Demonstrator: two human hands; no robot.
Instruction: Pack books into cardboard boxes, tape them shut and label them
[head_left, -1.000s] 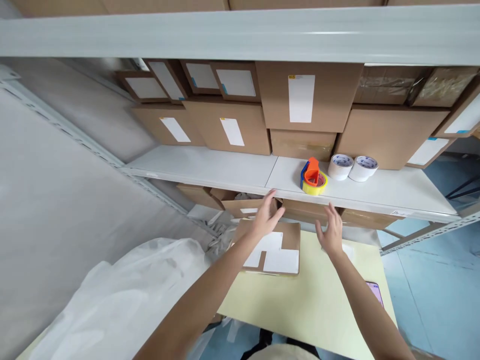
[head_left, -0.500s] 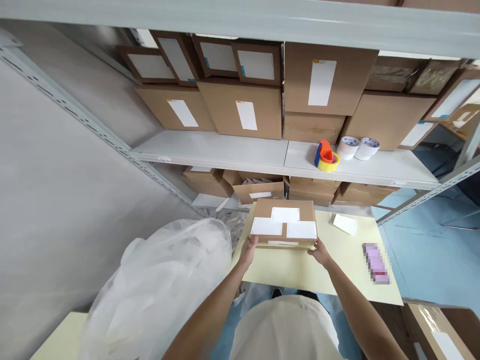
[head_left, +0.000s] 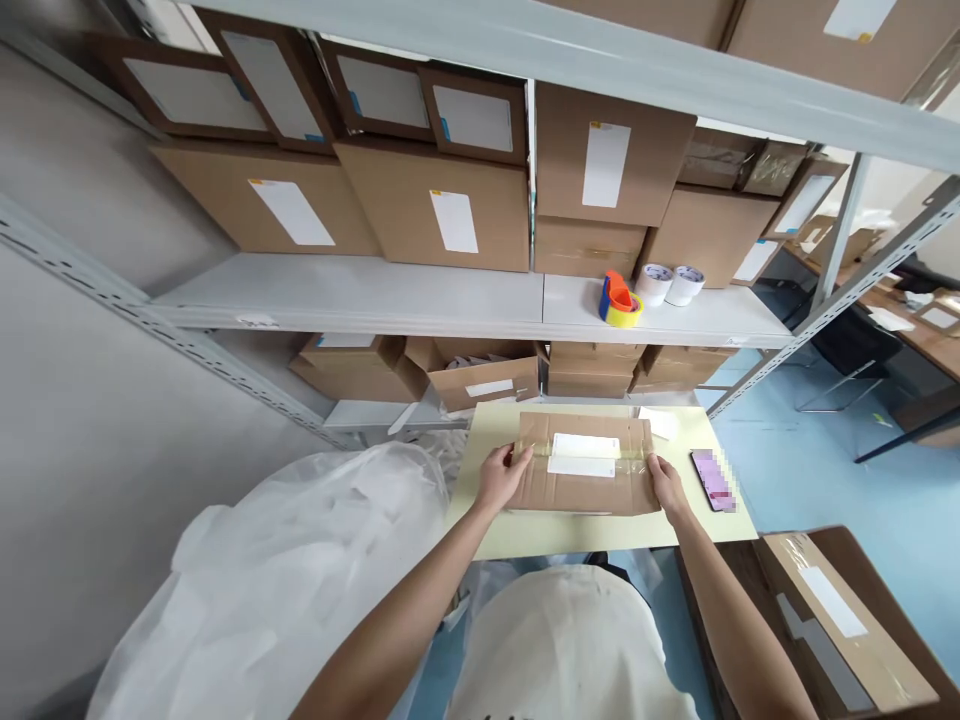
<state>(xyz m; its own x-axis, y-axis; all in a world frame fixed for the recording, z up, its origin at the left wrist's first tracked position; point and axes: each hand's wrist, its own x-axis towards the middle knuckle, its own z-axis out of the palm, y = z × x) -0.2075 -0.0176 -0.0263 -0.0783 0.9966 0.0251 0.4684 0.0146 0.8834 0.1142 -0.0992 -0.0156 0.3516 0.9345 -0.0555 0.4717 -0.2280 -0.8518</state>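
Observation:
A flat brown cardboard box (head_left: 585,490) lies on a small pale yellow table (head_left: 525,535), its taped top with a white label facing up. My left hand (head_left: 501,477) grips its left edge, fingers curled over the top. My right hand (head_left: 667,485) holds the right edge the same way. Beside my right hand a phone (head_left: 711,479) lies on the table. A white slip of paper (head_left: 660,422) sits behind the box.
Grey metal shelving (head_left: 390,300) stands behind the table, packed with labelled cardboard boxes. A tape dispenser (head_left: 619,302) and two white tape rolls (head_left: 667,284) rest on the middle shelf. A big white plastic bag (head_left: 285,580) fills the left. Another box (head_left: 840,620) sits low right.
The box has been turned over: its side with three white labels faced up before, now a taped side with one label does. Both hands stay on its ends. The view has shifted left.

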